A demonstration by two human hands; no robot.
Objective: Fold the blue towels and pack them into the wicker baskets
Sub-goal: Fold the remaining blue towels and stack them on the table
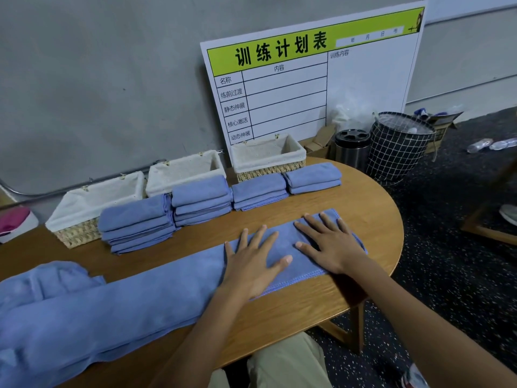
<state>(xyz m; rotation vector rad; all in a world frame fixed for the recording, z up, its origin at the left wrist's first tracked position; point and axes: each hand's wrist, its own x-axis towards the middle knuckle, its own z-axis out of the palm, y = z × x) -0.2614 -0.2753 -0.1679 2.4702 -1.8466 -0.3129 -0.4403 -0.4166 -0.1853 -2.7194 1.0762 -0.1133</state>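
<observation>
A long blue towel, folded lengthwise into a strip, stretches across the wooden table from lower left to upper right. My left hand and my right hand both lie flat on its right end, fingers spread, holding nothing. Behind it stand several piles of folded blue towels: left pile, second pile, third pile, right pile. Three cloth-lined wicker baskets line the back edge: left basket, middle basket, right basket; I see nothing inside them.
A crumpled blue towel heap lies at the left end. A white planning board leans on the wall. A metal bin and a grid-patterned hamper stand on the floor to the right. My knee is under the table's edge.
</observation>
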